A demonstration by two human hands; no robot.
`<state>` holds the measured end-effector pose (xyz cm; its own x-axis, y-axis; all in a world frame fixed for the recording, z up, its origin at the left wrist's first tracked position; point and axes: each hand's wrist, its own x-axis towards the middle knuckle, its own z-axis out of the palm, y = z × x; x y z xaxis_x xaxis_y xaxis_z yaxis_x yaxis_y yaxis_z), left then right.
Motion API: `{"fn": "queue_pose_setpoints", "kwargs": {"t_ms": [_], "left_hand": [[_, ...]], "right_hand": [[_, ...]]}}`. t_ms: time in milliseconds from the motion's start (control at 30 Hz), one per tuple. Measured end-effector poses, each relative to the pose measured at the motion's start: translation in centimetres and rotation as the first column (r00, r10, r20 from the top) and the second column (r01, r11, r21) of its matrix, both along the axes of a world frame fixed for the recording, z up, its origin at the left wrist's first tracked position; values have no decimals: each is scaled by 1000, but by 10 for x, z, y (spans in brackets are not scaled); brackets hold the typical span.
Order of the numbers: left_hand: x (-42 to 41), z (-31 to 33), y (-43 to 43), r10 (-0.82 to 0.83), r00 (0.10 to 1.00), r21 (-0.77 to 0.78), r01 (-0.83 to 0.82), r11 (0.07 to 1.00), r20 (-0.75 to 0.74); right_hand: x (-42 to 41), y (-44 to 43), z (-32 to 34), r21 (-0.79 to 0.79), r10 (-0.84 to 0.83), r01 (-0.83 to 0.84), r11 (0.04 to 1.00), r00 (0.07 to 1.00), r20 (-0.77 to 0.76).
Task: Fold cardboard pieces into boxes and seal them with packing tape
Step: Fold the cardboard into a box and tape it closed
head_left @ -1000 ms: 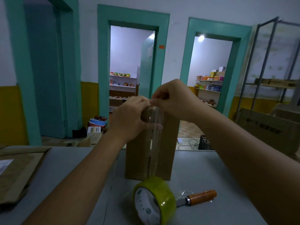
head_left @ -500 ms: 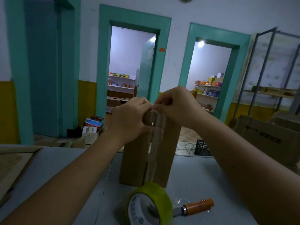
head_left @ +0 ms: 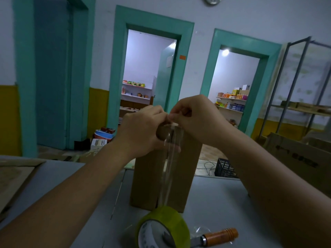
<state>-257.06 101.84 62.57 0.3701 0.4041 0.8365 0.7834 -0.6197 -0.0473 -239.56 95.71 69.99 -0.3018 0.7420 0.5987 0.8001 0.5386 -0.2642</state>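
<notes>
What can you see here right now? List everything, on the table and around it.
cardboard box: one, brown, upright mid-table
clear tape: one strip, transparent, from the roll up the box's front to its top
tape roll: one, yellow-green, on edge, table's near side
knife: one, orange handle, right of the roll
table: one, grey
flat cardboard: brown, count unclear, table's left
large carton: one, brown, far right
crate: one, black, on the floor beyond the table
left hand: grips the box's top
right hand: pinches the tape there
</notes>
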Motion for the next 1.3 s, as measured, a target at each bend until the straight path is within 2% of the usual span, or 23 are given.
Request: {"fn": "queue_pose_setpoints", "kwargs": {"t_ms": [233,567,633,767,967,1300], "left_hand": [[-3,-4,9,-1,999,-54,3,999,37],[2,-8,13,-29,995,-40,32,999,93],[2,-7,10,-30,995,-75,38,996,95],[2,-3,3,-25,997,-127,34,991,75],[1,-5,9,-52,994,-117,63,991,101],[0,-6,13,-24,996,-118,33,992,84]], "right_hand": [[-6,-7,2,2,37,-37,999,999,2],[-11,3,5,-106,-55,59,993,998,43],[-12,1,7,-84,-62,65,994,997,39],[-7,-4,20,61,-16,23,998,994,-111],[-5,-2,20,-60,-52,55,997,997,60],[-12,-13,22,32,38,-37,999,999,-16]]}}
